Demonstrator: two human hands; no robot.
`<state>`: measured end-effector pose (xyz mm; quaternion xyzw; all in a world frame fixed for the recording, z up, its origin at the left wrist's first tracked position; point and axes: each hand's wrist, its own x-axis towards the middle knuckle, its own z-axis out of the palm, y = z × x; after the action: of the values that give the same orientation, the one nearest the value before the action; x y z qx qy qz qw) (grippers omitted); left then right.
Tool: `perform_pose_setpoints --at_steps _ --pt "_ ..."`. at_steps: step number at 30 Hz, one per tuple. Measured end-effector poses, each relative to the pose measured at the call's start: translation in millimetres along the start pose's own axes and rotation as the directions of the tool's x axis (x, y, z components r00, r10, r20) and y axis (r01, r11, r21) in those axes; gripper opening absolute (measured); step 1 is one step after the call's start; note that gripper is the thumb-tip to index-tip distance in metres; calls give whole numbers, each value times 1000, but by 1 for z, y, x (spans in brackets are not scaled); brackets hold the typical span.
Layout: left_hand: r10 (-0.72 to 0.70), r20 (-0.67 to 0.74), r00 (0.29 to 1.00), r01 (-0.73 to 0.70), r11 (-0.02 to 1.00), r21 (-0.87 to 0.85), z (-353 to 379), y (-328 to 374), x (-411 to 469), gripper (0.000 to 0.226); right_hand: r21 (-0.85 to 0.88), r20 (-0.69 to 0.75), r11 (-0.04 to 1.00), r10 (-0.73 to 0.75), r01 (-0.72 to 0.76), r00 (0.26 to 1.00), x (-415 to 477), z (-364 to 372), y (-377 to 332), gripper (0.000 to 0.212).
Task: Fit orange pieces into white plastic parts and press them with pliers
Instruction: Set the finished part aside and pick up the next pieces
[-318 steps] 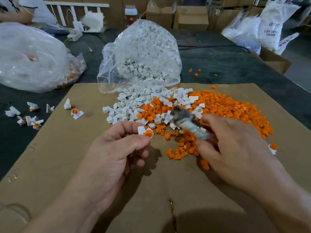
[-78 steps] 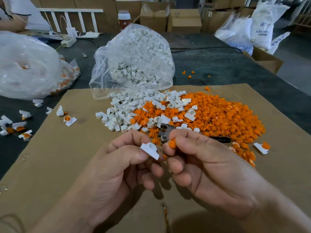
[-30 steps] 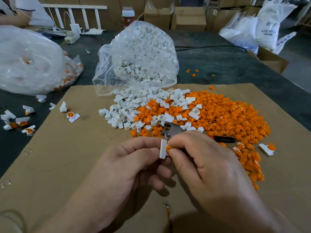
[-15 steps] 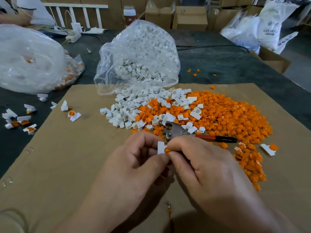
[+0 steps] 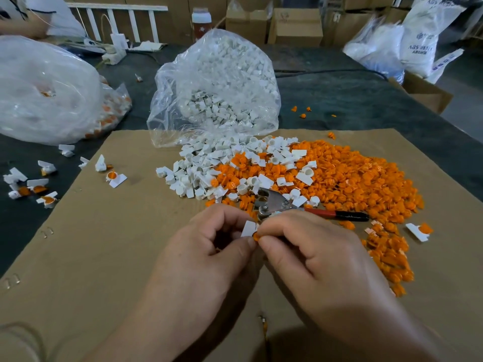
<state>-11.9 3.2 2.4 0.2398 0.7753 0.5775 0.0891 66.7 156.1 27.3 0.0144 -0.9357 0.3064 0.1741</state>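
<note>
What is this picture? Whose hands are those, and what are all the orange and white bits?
No machine here: these are a person's two hands. The camera sits on the person's head, so you look down just as they do. The left hand pinches a white part, and the right hand pinches an orange piece against it. Below them is a sheet of cardboard. On it lie an orange pile, a white heap spilling from a clear bag, and pliers with a red handle, which nobody holds. At the left lie finished parts, white with orange inside.
</note>
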Motion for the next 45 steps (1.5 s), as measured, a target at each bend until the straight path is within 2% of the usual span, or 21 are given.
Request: perform_pose_setpoints --at_steps 3,5,7,9,11,15,20,22,23,24,26,28,33,37,42,45 --pt "-40 30 999 42 996 -79 -1 -1 1 19 358 23 915 191 -186 981 0 0 6 6" --pt "-81 97 992 98 976 -194 0 0 0 16 474 106 844 228 -251 968 1 -2 8 16" --pt "-80 128 989 108 967 -231 1 2 -1 13 516 148 815 217 -262 965 2 -3 9 17" --pt "-37 95 995 52 986 -160 2 2 -2 10 529 147 807 219 -264 965 2 -2 10 16" --pt "-7 62 998 12 996 -86 2 1 -2 18 565 143 780 230 -270 963 2 0 10 16" --pt "-21 91 996 32 992 -124 1 4 -2 12 615 169 738 222 -278 960 2 -2 9 17" --pt "-1 86 996 9 996 -92 0 10 -2 15 465 119 861 171 -207 978 1 -2 7 17" --pt "-46 57 997 54 990 -130 -1 10 1 13 174 24 979 102 -104 995 2 -6 12 10" --pt "-100 50 994 108 973 -205 -3 9 3 15 -21 14 997 78 -78 997 4 -11 15 21" --pt "-162 56 985 171 939 -299 -5 9 5 17 -186 37 980 82 -73 996 5 -15 19 35" --pt "-243 76 967 251 859 -447 -10 9 8 18 -432 121 895 179 -111 976 6 -20 26 58" --pt "-275 102 956 285 790 -543 -14 10 10 18 -574 192 810 273 -118 943 5 -22 32 66" --pt "-269 178 947 320 723 -612 -16 10 13 24 -637 214 763 312 -110 926 4 -30 35 68" --pt "-265 180 947 318 704 -635 -15 8 13 17 -638 225 765 294 -88 929 7 -28 39 65" --pt "-274 175 946 321 708 -629 -13 7 13 16 -639 132 763 239 -102 962 10 -20 39 49" --pt "-271 169 948 315 705 -636 -14 7 14 16 -549 70 831 144 -83 987 13 -21 37 30"
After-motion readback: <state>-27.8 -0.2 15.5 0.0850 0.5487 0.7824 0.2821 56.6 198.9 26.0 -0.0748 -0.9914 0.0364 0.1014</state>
